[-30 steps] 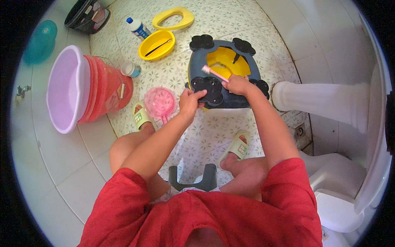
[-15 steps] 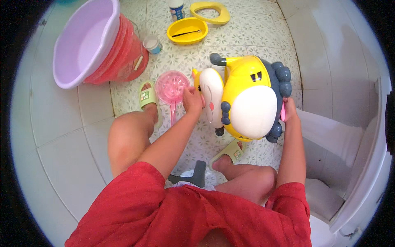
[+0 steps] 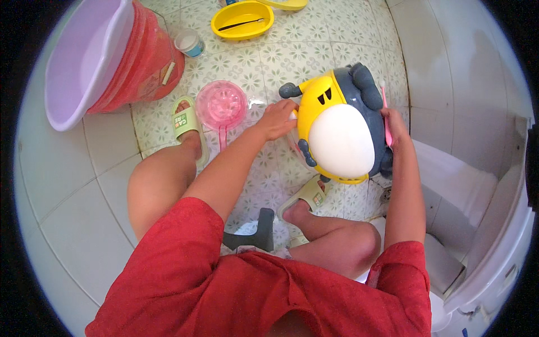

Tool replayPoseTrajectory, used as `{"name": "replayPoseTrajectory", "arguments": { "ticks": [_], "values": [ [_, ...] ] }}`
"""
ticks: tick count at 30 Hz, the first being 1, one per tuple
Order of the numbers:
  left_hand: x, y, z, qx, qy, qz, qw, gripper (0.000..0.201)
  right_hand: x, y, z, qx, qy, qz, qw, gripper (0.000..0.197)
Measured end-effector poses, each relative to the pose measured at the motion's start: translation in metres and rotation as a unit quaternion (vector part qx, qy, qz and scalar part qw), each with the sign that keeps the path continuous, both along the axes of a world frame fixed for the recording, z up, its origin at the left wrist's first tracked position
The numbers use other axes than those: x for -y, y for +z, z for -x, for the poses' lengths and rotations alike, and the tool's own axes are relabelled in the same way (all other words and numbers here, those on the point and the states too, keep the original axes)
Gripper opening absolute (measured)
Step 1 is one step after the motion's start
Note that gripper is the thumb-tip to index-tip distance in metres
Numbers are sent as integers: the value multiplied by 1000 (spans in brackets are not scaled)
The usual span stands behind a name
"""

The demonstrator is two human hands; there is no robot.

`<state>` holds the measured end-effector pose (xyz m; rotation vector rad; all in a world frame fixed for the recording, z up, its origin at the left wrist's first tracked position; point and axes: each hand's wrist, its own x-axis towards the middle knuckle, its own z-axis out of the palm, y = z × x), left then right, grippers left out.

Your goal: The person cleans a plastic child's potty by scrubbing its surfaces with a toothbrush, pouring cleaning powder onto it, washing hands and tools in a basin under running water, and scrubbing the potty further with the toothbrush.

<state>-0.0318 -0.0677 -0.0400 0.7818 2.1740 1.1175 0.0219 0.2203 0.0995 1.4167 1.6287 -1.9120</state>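
The potty [image 3: 319,124] now hides its face, leaving us its belly [image 3: 342,140]; our right hand [image 3: 396,128] clamps the brush [image 3: 384,95], left hand's [image 3: 278,119] grip unclear.

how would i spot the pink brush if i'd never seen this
Find the big yellow, white and grey object right of centre. At its right side, the right hand holds the pink brush. Unlike the black-handled brush in the yellow basin, it's pink.

Was a bathroom: walls [image 3: 62,219] were tiled, floor [image 3: 314,53] patterned tile; white sink pedestal [image 3: 455,177] stood by floor's right edge, red bucket [image 3: 143,62] near left edge.
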Motion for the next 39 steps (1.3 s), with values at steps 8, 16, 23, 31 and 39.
{"name": "replayPoseTrajectory", "arguments": {
  "ticks": [8,16,23,31,39],
  "values": [
    [28,-26,-18,38,-90,154,983,58,25,2,60,64,302,-412,857,54],
    [39,-42,-58,139,-73,153,976,47,76,-18,74,49,382,-430,816,48],
    [39,-50,-76,81,21,111,990,62,92,-23,61,-88,259,-408,871,38],
    [30,-18,-71,114,103,121,981,78,102,17,-33,-221,65,-305,924,22],
    [41,34,-63,80,124,226,963,64,165,31,-111,-67,-11,-105,992,17]
  ]
}}
